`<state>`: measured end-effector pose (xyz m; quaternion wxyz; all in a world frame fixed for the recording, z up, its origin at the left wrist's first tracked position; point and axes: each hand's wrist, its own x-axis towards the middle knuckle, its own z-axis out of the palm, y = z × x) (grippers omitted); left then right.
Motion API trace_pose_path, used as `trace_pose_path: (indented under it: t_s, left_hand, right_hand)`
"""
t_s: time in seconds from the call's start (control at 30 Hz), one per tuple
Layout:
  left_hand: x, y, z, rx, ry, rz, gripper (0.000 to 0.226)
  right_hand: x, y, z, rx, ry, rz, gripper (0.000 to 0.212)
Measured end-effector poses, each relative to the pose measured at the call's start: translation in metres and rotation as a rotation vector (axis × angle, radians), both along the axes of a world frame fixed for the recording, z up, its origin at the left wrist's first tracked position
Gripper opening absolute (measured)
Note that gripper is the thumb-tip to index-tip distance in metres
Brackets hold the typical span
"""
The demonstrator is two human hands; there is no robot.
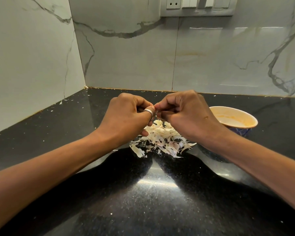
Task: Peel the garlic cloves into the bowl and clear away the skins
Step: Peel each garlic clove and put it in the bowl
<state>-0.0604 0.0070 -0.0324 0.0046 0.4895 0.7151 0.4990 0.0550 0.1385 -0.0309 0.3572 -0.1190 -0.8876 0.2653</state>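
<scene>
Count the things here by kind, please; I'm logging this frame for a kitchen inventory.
Hands: 2, left hand and right hand
Ring: 1, on the left hand
Bowl: 1
Pile of garlic skins: 1
Small piece pinched between both hands, mostly hidden: 1
Total: 6
</scene>
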Motion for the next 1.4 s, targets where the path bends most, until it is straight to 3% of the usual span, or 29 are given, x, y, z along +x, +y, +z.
trace_pose_path:
  t_s: [0.23,0.53,0.87,1.0,1.23,1.4]
  left_hand:
    - [0.0014,0.0,-0.0015,0.006,0.055,0.043,0.021]
    - [0.0013,0.001,-0.0002,0.01,-0.005,0.043,0.015]
    - [-0.0014,0.0006,0.0007,0.04,0.282,0.075,0.009]
    - [-0.0019,-0.0001,0.002,0.031,0.303,0.09,0.009]
    - [-0.002,-0.0008,0.0049,0.016,0.24,0.074,0.008]
    - [-0.0024,-0.0005,0.0045,-0.013,0.23,0.056,0.012]
  right_hand:
    - [-0.0009,-0.0021,-0.0024,-0.003,0.002,0.005,0.028]
    - [-0.0003,0.0002,-0.0004,-0.066,-0.001,0.008,0.023]
    - [-0.0004,-0.002,0.0008,-0.145,-0.026,0.002,0.017]
    - [-0.0006,-0.0035,0.0009,-0.311,-0.041,0.024,0.011]
    - [0.0015,-0.0064,0.0057,-0.75,0.031,0.106,0.019]
    - [0.0006,-0.0049,0.0058,-0.92,0.067,0.139,0.016]
